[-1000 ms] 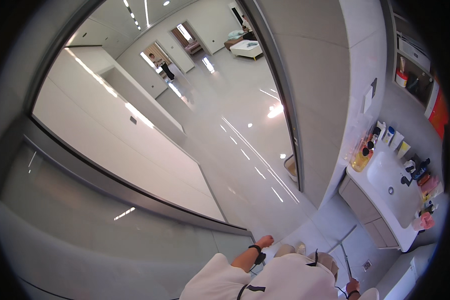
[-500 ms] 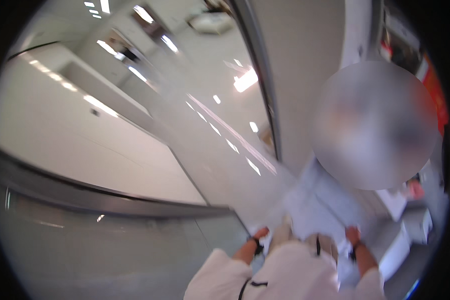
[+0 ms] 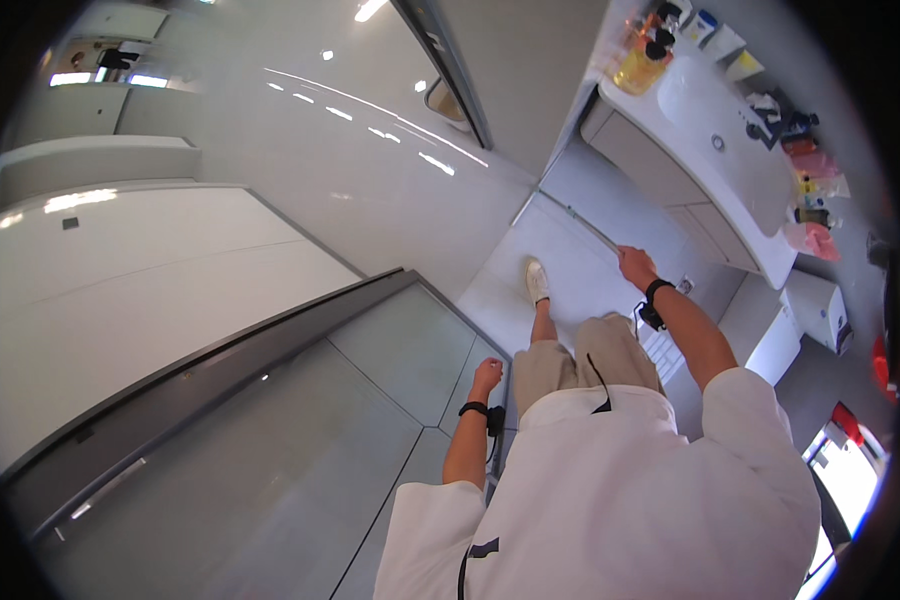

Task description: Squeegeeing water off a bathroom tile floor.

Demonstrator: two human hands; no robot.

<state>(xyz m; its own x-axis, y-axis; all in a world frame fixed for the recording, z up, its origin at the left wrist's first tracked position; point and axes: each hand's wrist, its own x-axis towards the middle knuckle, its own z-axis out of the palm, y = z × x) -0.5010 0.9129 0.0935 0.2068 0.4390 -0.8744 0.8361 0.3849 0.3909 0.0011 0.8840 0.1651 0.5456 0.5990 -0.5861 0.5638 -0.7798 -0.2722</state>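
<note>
My right hand [image 3: 637,265] is stretched forward over the pale floor, its fingers closed round the near end of a thin pole [image 3: 595,232]. The pole slants away to the upper left and meets a narrow, light-coloured strip [image 3: 525,206] lying crosswise on the floor; what kind of tool it is does not show clearly. Beside my left thigh hangs my left hand [image 3: 488,375], its fingers curled in. Whether anything is inside it is hidden. Each wrist wears a black band with a small dark device.
To the right stands a white washbasin [image 3: 705,120] with bottles and tubes along its rim. A white box-shaped unit [image 3: 818,308] is beyond it. A framed glass panel [image 3: 370,350] runs close along my left, and a glossy wall [image 3: 370,150] rises ahead. My shoe [image 3: 537,280] is on the floor.
The view has swung and steadied from a blur. Both hands now sit higher in the picture, the right one reaching further forward. The washbasin has come into plain sight.
</note>
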